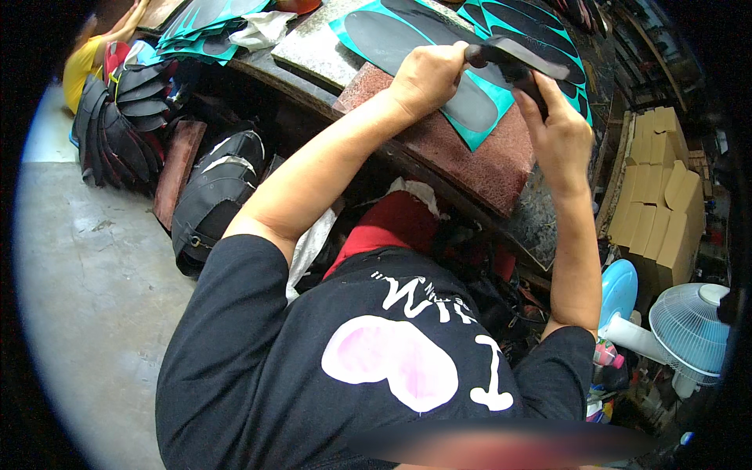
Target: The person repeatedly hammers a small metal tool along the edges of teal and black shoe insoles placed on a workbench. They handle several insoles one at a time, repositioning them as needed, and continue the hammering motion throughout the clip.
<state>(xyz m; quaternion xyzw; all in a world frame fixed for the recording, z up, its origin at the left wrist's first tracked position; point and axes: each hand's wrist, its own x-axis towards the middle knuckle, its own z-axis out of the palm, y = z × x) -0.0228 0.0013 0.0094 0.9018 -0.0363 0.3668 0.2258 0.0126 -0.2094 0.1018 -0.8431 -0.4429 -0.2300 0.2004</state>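
Above the workbench, a black curved strip-like piece [526, 59], maybe an insole, spans between my hands. My left hand [431, 77] is closed on its left end. At its right side, the fingers and thumb of my right hand [561, 135] pinch its dark lower part. Exactly how the piece is folded or joined there is hard to make out. Just beneath lie teal sheets [495, 119] bearing dark grey insole-shaped ovals. They rest partly on a reddish-brown rough board [470, 168].
A pale speckled slab [325, 43] and a stack of teal pieces [196, 31] lie farther left. Fanned black insoles [117, 125] and a black bag [219, 196] stand by the bench. Cardboard boxes [658, 204] and a fan [689, 333] are at right. Another person's yellow sleeve [82, 66] shows far left.
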